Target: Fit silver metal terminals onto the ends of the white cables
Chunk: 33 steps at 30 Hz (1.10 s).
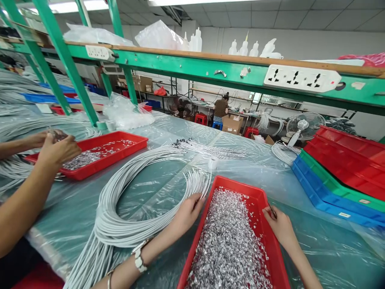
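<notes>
One head-worn camera looks forward and down, close over the table [168,132].

Both bare forearms are reaching forward; the left hand [187,212] is lying palm-down, fingers curled, while the right hand [278,223] is pinching its fingertips together.

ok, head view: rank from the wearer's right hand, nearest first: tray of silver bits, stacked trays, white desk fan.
From the right hand:
1. Tray of silver bits, touching its right rim, just left of the hand.
2. Stacked trays, to the right on the table.
3. White desk fan, beyond the stack, at the table's far edge.
</notes>
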Each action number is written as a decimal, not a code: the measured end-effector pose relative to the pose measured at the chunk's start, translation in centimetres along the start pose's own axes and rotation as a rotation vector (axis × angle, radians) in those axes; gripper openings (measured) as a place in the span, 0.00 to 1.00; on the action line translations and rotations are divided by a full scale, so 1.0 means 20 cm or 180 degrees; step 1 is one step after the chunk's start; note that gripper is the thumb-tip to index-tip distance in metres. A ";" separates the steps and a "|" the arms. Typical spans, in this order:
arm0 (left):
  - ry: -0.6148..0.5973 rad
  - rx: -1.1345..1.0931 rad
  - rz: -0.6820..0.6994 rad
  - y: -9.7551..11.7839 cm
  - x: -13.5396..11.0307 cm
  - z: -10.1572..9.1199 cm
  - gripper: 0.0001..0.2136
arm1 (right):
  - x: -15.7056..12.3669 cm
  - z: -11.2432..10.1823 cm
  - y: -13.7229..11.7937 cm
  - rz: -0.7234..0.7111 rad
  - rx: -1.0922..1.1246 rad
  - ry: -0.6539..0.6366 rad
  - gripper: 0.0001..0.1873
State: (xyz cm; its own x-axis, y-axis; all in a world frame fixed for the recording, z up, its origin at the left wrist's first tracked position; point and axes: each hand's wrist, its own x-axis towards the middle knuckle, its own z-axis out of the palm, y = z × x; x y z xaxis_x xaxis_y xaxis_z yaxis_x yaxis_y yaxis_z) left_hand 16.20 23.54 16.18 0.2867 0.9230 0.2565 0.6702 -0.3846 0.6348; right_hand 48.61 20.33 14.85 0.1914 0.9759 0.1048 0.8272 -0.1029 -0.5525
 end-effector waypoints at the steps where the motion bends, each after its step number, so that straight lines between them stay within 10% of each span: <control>1: 0.0007 -0.0204 0.0056 0.02 0.00 -0.01 0.11 | 0.00 0.02 -0.01 -0.0052 0.0084 0.0023 0.11; 17: -0.1293 -0.1832 0.0446 0.27 -0.28 -0.10 0.16 | -0.42 -0.05 -0.71 -0.0242 0.1857 -0.0210 0.17; 33: -0.1383 -0.3780 -0.0555 0.37 -0.35 -0.09 0.17 | -0.53 0.02 -0.85 -0.0107 0.2581 -0.0638 0.08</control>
State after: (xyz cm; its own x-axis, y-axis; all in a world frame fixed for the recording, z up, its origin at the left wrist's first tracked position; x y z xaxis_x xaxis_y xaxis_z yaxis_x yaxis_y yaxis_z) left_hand 17.95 14.34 20.42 0.6072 0.7945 -0.0115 -0.2355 0.1937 0.9524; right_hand 32.28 11.80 22.76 0.0126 0.9996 0.0250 0.1793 0.0223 -0.9835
